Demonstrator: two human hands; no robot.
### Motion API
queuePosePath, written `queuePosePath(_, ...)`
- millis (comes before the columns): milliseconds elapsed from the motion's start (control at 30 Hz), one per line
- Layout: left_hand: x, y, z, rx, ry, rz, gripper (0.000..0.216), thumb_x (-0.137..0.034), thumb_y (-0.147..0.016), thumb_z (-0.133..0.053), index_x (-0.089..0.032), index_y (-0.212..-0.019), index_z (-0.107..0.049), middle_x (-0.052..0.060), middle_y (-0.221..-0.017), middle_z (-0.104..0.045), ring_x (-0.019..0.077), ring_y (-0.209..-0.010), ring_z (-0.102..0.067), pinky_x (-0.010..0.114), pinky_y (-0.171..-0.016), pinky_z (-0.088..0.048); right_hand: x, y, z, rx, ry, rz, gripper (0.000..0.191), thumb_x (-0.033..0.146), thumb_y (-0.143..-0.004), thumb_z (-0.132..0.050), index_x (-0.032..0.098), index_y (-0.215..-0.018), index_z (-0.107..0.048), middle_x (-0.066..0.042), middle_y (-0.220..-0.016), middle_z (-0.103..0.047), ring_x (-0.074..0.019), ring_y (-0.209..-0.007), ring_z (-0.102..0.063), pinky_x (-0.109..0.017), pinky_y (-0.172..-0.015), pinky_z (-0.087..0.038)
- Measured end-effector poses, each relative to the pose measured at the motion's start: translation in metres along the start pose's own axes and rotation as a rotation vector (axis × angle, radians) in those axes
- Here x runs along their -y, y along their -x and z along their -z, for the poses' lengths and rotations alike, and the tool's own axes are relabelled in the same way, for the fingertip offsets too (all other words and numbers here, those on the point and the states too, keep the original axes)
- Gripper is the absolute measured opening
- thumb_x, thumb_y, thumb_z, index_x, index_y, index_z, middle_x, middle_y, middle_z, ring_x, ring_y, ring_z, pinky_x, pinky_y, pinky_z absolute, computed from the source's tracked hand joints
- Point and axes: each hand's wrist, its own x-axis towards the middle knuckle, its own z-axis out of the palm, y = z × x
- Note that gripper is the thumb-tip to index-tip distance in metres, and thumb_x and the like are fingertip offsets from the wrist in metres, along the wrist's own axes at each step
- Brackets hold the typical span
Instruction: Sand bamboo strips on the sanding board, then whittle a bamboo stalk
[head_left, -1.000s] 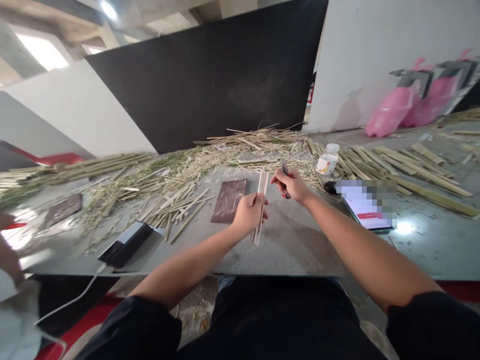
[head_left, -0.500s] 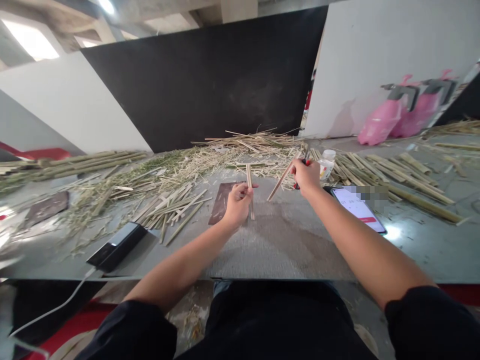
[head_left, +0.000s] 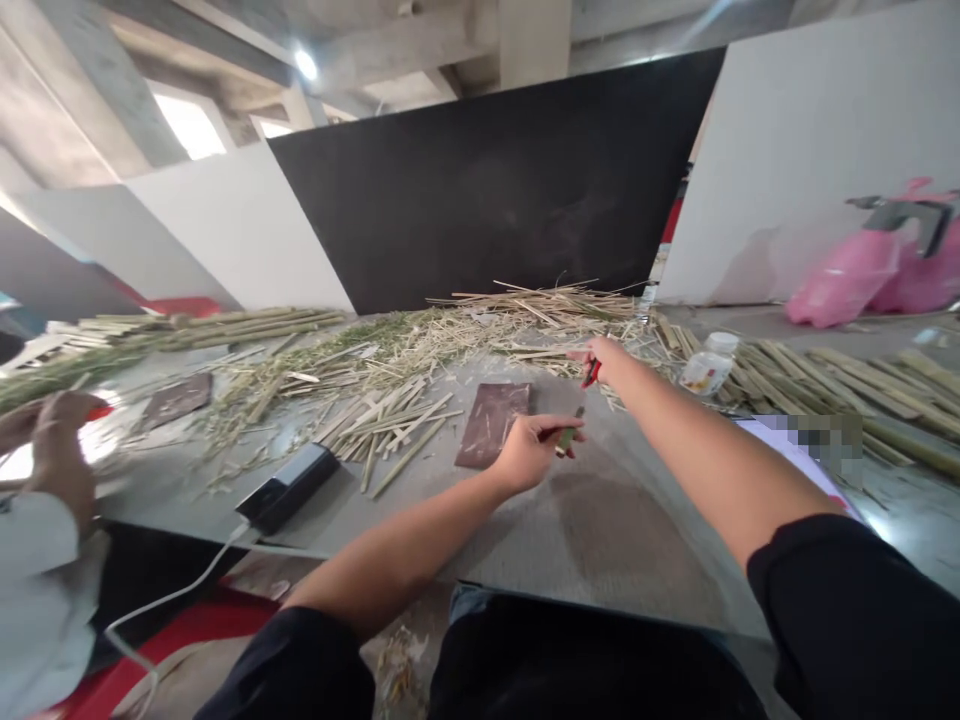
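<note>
My left hand (head_left: 525, 455) is closed around a short, greenish bamboo strip (head_left: 568, 437), which sticks up past the fingertips over the table. Further out, my right hand (head_left: 609, 362) reaches toward the near edge of the loose strip pile (head_left: 525, 305). A red-and-dark tool (head_left: 592, 373) is tucked in its palm; the fingers hide most of it, so its exact kind does not show. The index finger of that hand points out to the left. Below and left of it, a dark brown mat (head_left: 491, 425) lies flat beside my left hand.
A black box with a white cable (head_left: 289, 487) stands left of centre. Cut strips (head_left: 397, 425) lie behind it. To the right are a white-capped bottle (head_left: 710, 364), a phone (head_left: 787, 450) and pink spray bottles (head_left: 847, 275). Another person's hand (head_left: 60, 450) is at far left.
My right hand has moved outward to the pile, and the strip it held no longer shows in it. My left hand has turned its strip. The view has swung left, bringing another person's hands in.
</note>
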Motion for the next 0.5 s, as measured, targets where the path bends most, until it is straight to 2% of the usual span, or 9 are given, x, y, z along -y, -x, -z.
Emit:
queuePosePath(100, 0.003, 0.001, -0.002, 0.010, -0.072, 0.020, 0.033, -0.027, -0.097, -0.057, -0.012, -0.118, -0.078, 0.014, -0.103, -0.080, 0.0141, -0.071, -0.071, 0.026, -0.066, -0.056, -0.008, 0.016, 0.008, 0.042, 0.092, -0.133, 0.015, 0.017, -0.093, -0.062, 0.019, -0.079, -0.055, -0.006, -0.058, -0.067, -0.0084, -0.035, -0.031, -0.021, -0.036, -0.025)
queuePosePath(200, 0.001, 0.006, -0.006, 0.020, -0.121, 0.035, 0.041, -0.016, -0.094, -0.049, -0.012, -0.124, -0.077, 0.014, -0.108, -0.080, 0.0158, -0.078, -0.072, 0.028, -0.072, -0.058, -0.019, 0.046, 0.024, 0.085, 0.145, -0.170, 0.019, 0.023, -0.095, -0.065, 0.015, -0.078, -0.061, -0.008, -0.061, -0.068, -0.0070, -0.036, -0.033, -0.021, -0.037, -0.024)
queuePosePath(333, -0.005, 0.012, -0.011, 0.104, -0.141, 0.019, 0.054, -0.004, -0.081, -0.044, -0.014, -0.119, -0.080, 0.010, -0.107, -0.082, 0.0156, -0.083, -0.072, 0.029, -0.082, -0.057, -0.039, 0.094, 0.045, 0.141, 0.113, -0.209, 0.026, 0.034, -0.099, -0.064, 0.014, -0.082, -0.064, -0.004, -0.061, -0.064, -0.0063, -0.038, -0.033, -0.021, -0.038, -0.025)
queuePosePath(500, -0.012, 0.014, -0.011, 0.241, -0.145, 0.004, 0.056, -0.004, -0.073, -0.043, -0.016, -0.109, -0.084, 0.007, -0.104, -0.082, 0.0181, -0.092, -0.073, 0.031, -0.087, -0.057, -0.051, 0.121, 0.062, 0.261, -0.050, -0.268, 0.030, 0.023, -0.098, -0.061, 0.018, -0.071, -0.051, 0.005, -0.056, -0.047, -0.0048, -0.040, -0.026, -0.020, -0.041, -0.023)
